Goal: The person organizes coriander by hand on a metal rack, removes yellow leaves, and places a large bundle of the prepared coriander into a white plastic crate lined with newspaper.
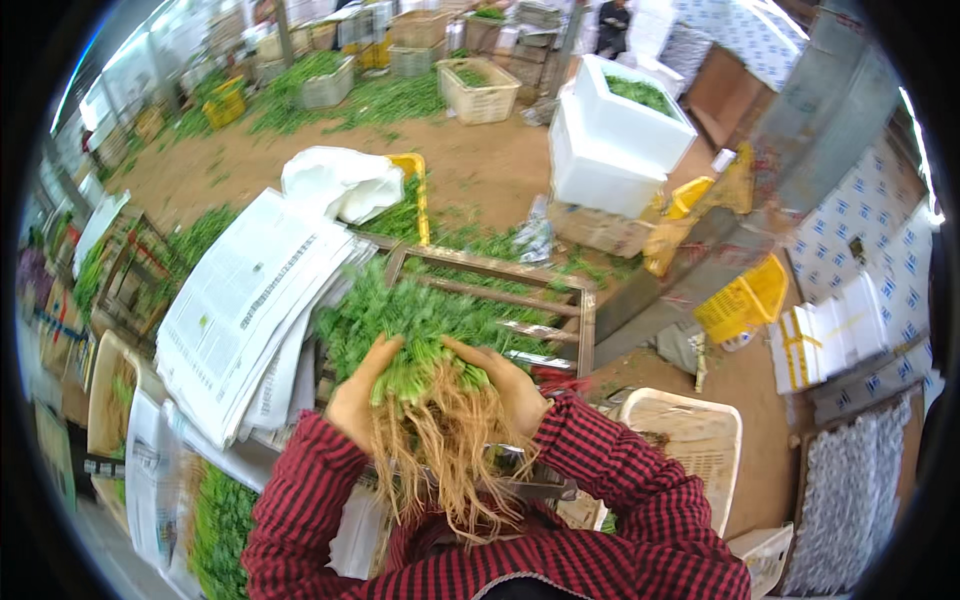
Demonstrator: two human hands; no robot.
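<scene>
A thick bunch of coriander [415, 312] is held in front of me, its green leaves pointing away and its long pale-brown roots hanging toward my body. My left hand [354, 396] is wrapped round the left side of the stems. On the other side my right hand [512, 388] grips the same bunch, both thumbs lying over the pale stem bases. Beneath the leaves is a wooden slatted frame [586, 335]. A stack of printed newspaper sheets [240, 300] lies just left of the bunch.
A cream plastic basket [735, 430] stands at my right. Beyond the frame are a yellow crate [422, 215] with white cloth [340, 185] and stacked white foam boxes [605, 170]. More greens [220, 530] lie at lower left. A person [612, 28] stands far back.
</scene>
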